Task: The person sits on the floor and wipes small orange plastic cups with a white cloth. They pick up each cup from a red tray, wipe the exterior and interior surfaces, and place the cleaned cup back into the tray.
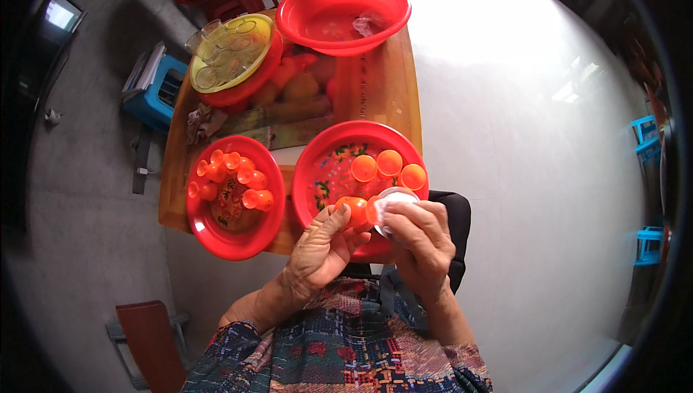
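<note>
My left hand [325, 252] grips the bowl of an orange plastic footed cup [354, 210], tilted on its side with its foot towards the right. Against that foot my right hand [422, 236] presses a wad of white cloth or tissue [381, 210]. Both hands are over the near part of a red patterned tray [308, 176]. Three orange cups [390, 163] stand mouth up at its right side. A white round dish [399, 194] lies partly hidden under my right hand. Several more orange footed cups [259, 179] lie in the red tray on the left [275, 220].
A wooden table [400, 95] bears a large red basin [292, 14] holding a crumpled clear wrapper, and a yellow tray [268, 41] of clear glasses on a red one. A crumpled cloth [204, 122] lies at the table's left. A black chair [460, 230] stands close at the right.
</note>
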The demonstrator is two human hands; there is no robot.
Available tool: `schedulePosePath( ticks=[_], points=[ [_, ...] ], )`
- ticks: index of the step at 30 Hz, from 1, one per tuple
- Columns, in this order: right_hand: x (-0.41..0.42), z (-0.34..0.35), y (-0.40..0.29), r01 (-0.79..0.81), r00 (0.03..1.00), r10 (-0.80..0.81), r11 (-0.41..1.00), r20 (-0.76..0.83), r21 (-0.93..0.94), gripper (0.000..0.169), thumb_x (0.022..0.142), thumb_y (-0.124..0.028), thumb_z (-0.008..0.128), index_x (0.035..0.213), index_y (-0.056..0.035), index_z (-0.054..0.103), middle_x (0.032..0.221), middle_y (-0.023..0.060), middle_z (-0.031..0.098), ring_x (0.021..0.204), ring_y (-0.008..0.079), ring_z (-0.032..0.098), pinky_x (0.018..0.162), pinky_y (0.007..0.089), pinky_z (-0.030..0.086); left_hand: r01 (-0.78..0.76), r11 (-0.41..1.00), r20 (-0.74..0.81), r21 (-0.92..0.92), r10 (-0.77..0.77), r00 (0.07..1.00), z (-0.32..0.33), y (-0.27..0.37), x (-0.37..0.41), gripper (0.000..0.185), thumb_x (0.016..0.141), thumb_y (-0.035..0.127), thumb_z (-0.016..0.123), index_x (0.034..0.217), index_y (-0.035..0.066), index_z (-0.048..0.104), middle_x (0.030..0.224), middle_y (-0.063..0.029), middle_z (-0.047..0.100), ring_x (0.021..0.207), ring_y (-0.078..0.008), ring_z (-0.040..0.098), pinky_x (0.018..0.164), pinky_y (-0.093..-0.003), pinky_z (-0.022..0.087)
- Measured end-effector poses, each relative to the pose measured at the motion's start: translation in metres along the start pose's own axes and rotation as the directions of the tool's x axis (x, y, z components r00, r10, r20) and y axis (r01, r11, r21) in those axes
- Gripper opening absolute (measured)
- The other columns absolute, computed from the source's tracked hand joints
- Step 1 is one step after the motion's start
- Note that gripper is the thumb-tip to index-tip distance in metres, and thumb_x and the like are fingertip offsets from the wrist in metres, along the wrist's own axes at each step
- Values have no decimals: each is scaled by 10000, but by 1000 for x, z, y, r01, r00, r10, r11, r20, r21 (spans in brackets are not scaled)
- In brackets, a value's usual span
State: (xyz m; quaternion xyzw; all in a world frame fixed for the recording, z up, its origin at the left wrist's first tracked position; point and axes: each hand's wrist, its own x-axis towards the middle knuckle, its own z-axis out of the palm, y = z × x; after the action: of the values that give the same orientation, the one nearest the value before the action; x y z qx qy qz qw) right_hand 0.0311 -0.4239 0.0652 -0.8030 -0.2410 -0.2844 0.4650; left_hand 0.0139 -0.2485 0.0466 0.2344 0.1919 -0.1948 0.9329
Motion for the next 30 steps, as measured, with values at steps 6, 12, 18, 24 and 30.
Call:
schedulePosePath(
  ticks=[6, 12, 18, 24, 30],
  points=[
    [-7, -5, -1, -105, 976, 68, 979, 205, 175, 247, 730, 25, 712, 961, -43, 655, 999, 86, 671, 836, 256, 617, 750, 370, 514, -52, 998, -7, 39, 53, 999, -6, 1, 1, 166, 949, 125, 582, 1088, 47, 626, 1062, -72, 674, 979, -168, 643, 853, -325, 560],
    [-2, -11, -6, -152, 984, 125, 963, 129, 221, 248, 742, 24, 719, 973, -36, 655, 992, 93, 672, 873, 269, 634, 786, 377, 519, -12, 999, 1, 42, 12, 1000, -4, 2, 1, 164, 953, 119, 575, 1082, 30, 622, 1054, -73, 672, 987, -166, 639, 875, -308, 546],
    [-6, 3, -7, -88, 993, 74, 984, 94, 152, 240, 748, 6, 728, 974, -33, 658, 1005, 93, 677, 863, 269, 633, 788, 371, 515, -62, 995, 5, 78, 62, 998, -3, -2, 0, 149, 955, 118, 572, 1069, 34, 621, 1052, -74, 672, 979, -155, 637, 892, -307, 531],
    [-9, -8, -7, -143, 971, 85, 955, 222, 258, 236, 723, 25, 735, 940, -38, 665, 971, 92, 678, 831, 259, 632, 761, 352, 509, -134, 978, 40, 159, 130, 991, -4, 3, -2, 132, 943, 85, 588, 1066, 41, 611, 1039, -64, 670, 974, -147, 634, 890, -303, 522],
    [-1, -33, 0, -230, 972, 202, 929, 123, 291, 245, 709, 27, 743, 931, -50, 677, 914, 87, 677, 851, 259, 646, 791, 366, 515, -305, 785, 286, 538, 171, 943, -7, 13, -4, 150, 939, 55, 590, 1087, 35, 597, 1023, -27, 638, 920, -109, 613, 828, -258, 505]
  ],
)
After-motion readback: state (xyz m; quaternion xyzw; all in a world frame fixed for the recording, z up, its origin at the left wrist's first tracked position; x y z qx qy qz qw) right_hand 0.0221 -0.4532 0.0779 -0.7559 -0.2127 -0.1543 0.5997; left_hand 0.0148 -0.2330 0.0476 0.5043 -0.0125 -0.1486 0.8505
